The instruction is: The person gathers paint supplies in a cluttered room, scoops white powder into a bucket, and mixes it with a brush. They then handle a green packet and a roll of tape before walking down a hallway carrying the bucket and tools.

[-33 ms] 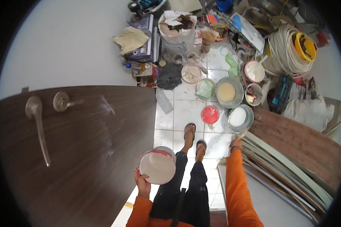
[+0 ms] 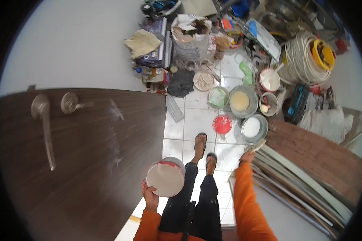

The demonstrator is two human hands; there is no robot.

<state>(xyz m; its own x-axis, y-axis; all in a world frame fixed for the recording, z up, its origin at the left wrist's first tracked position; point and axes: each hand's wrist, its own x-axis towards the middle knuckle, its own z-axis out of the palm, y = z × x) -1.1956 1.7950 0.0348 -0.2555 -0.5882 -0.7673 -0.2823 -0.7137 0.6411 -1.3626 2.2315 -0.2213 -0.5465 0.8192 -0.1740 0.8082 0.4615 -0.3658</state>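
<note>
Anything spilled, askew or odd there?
Pale smears streak the brown door, right of its handle, odd against its dark surface. The bucket in the left hand has red marks near its rim.

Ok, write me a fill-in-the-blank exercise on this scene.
The raised bucket is held in the ____ hand.
The sleeve above the right hand, which grips a pale tool, is ____.
The lever handle is mounted on a dark brown ____.
The round lid-like thing on the tiles ahead of the feet is ____.
Missing words: left; orange; door; red.
</note>
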